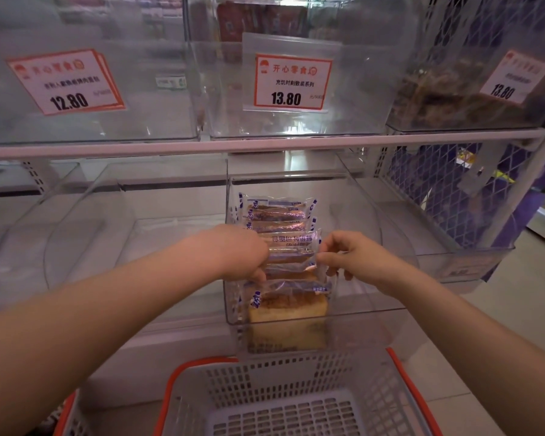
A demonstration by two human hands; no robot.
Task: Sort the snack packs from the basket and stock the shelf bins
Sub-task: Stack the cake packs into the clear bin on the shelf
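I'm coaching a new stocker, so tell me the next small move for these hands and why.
Probably press the held snack pack down into the row and let go. The left hand and right hand pinch its two ends above the clear bin, where like packs already stand in a line, and the visible part of the basket shows none left.

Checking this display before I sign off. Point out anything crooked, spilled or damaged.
Nothing spilled or torn. The packs stand in a neat row in the clear bin. Both hands hold one pack mid-row.
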